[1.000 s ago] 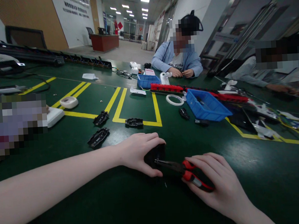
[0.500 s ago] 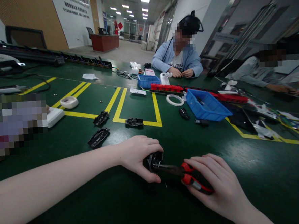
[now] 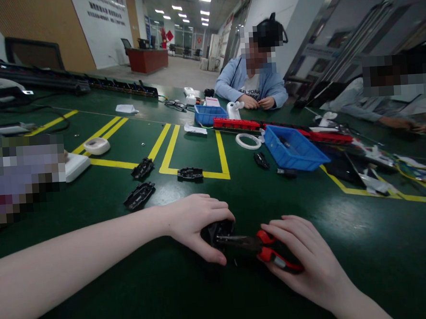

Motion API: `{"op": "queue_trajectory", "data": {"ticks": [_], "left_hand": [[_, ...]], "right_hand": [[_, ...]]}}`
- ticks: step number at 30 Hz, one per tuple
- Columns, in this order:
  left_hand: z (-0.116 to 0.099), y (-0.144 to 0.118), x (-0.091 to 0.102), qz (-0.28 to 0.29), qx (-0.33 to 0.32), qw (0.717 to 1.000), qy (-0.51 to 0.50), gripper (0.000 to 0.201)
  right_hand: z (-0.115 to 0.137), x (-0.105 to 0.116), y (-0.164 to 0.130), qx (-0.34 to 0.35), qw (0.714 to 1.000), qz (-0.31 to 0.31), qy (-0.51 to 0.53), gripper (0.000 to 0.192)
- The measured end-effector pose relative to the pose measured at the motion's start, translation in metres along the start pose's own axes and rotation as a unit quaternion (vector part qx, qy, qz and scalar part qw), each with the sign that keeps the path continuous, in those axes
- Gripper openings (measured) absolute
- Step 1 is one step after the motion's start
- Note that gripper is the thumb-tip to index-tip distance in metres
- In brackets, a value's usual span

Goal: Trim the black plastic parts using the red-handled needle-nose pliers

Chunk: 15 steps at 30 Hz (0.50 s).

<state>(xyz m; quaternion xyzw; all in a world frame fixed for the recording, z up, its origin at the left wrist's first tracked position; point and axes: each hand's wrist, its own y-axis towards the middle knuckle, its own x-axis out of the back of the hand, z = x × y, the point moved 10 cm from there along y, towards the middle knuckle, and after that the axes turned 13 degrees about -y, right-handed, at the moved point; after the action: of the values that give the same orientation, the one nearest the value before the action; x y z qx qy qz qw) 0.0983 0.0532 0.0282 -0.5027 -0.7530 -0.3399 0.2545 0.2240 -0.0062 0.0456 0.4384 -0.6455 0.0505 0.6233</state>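
My left hand is closed around a small black plastic part, its thumb on the near side and its fingers over the far side. In my right hand are needle-nose pliers with red and black handles. The long jaws of the pliers point left and reach into or against the black part; whether they grip anything there I cannot tell. Beyond my left hand lie several similar black plastic shells, among them one shell at the left and another on the yellow tape.
A blue bin stands at the right, beside a white ring of tape. Nearer the back is a smaller blue bin. A white box lies at the left. Across the green table sits a person.
The black part and the pliers' tips have tilted and shifted slightly in my hands. My left thumb sits a little lower. Otherwise the view has only moved a little.
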Motion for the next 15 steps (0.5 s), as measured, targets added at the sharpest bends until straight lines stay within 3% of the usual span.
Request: {"op": "queue_trajectory", "data": {"ticks": [7,15], "left_hand": [[0.002,-0.002,-0.001,-0.005,-0.002,1.000,0.006,0.065],[0.012,-0.003,0.009,-0.068,0.061,0.994,0.065,0.076]], "right_hand": [[0.004,0.004,0.001,0.010,1.000,-0.013,-0.016,0.043],[-0.003,0.007,0.006,-0.011,1.000,-0.010,-0.026,0.040]]}}
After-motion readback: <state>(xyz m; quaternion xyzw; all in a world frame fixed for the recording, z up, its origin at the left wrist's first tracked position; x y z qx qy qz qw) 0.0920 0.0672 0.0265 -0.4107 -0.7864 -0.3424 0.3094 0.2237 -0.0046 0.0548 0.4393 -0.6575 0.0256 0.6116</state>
